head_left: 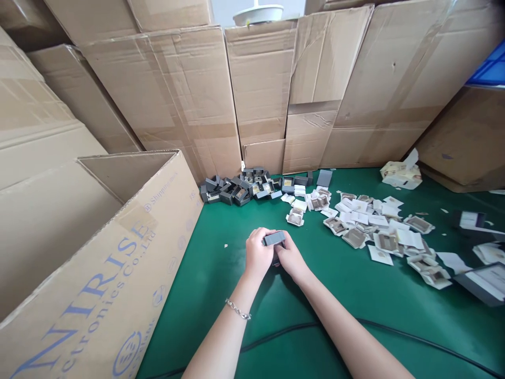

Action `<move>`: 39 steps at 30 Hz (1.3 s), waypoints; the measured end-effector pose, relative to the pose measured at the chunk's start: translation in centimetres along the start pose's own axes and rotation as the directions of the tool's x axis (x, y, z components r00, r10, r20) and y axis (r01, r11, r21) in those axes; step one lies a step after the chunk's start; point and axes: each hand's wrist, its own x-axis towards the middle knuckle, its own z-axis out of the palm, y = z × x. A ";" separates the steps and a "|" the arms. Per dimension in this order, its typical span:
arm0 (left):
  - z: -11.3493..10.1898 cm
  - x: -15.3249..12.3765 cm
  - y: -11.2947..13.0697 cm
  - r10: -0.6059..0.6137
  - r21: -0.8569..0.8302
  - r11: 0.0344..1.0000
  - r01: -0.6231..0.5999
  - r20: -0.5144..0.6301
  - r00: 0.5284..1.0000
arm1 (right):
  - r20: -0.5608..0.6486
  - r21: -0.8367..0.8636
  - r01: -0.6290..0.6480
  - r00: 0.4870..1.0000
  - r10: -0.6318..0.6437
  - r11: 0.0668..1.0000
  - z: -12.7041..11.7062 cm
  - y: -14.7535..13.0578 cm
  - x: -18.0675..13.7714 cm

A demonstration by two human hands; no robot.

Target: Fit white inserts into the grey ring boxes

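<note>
Holding a dark box [274, 238], both hands [257, 255] [292, 256] sit well off the carton's edge [168, 284].

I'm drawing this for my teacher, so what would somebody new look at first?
Probably the big open cardboard box at the left, with blue letters on its side. Then the small grey box in the middle, held by the left grip and right grip. Beyond it, little dark boxes pile up, and pale pieces lie scattered on the green table to the right.
</note>
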 end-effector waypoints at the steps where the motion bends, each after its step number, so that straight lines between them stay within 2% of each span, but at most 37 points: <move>1: 0.1 0.0 0.0 -0.008 -0.001 1.000 0.008 0.000 1.000 | -0.007 0.012 -0.009 1.000 0.009 1.000 0.0 -0.1 0.0; 7: 0.6 -0.2 -0.3 -0.079 -0.051 0.996 0.079 0.002 0.997 | 0.003 0.061 -0.100 0.995 0.100 0.993 0.2 -1.0 -0.2; 13: 0.5 -0.2 0.0 -0.149 -0.099 0.983 0.153 0.048 0.988 | 0.010 0.018 -0.054 0.998 0.054 0.998 0.1 -0.4 -0.2; 20: 0.0 -0.1 0.0 0.027 -0.022 0.999 -0.025 0.106 0.994 | 0.004 0.003 -0.006 1.000 0.006 1.000 0.2 -0.5 -0.6; 27: 0.1 0.0 -0.3 0.155 -0.007 0.988 -0.155 0.073 0.985 | 0.067 0.080 0.051 0.996 -0.056 0.996 -0.1 -0.5 -0.4; 32: 0.0 0.0 -0.2 0.150 -0.014 0.989 -0.149 0.034 0.988 | 0.038 0.090 0.101 0.994 -0.105 0.991 0.0 -0.5 -0.4; 36: 0.0 0.0 -0.2 0.124 -0.015 0.992 -0.123 0.040 0.992 | 0.045 0.072 0.051 0.997 -0.055 0.996 0.2 -0.9 -0.6; 39: 0.1 0.0 -0.3 0.057 -0.022 0.998 -0.056 0.043 0.997 | 0.061 0.050 0.025 0.998 -0.028 0.998 0.1 -1.1 -0.6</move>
